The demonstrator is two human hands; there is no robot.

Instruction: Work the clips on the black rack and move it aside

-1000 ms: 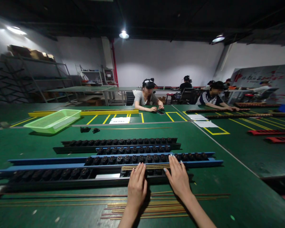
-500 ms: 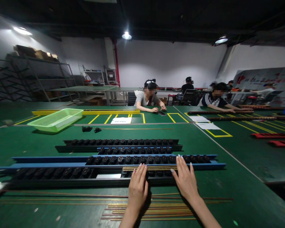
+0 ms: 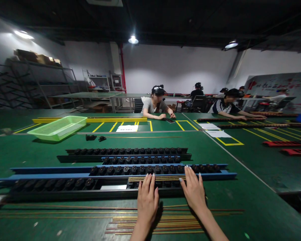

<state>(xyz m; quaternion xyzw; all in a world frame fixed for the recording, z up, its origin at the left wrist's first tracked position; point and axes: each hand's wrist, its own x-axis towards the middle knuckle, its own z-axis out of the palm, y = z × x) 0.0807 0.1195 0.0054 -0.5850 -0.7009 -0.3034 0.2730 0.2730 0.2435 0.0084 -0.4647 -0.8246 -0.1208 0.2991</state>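
Overhead: dark ceiling, with lit lamps hanging in front of a pale wall.
Room: metal shelving at the left; a red pipe running down the back wall; a seated person in a grey top at the table's far edge, hands by a phone; others farther back and to the right.
Table: green, marked with yellow tape, with pale scraps toward the near edge.
Far edge, left: a green basket in front of a long yellow rail.
Middle: black and blue rails filled with black parts, lying side by side; the nearest black rail has a bundle of thin brass rods lying along it.
Near edge: loose rods, spread lengthwise.
Left hand: open, palm down, fingers extended together, tips at the bundle.
Right hand: open, thumb apart, beside the bundle's right end.
Grip: cannot tell whether either hand presses the rods.
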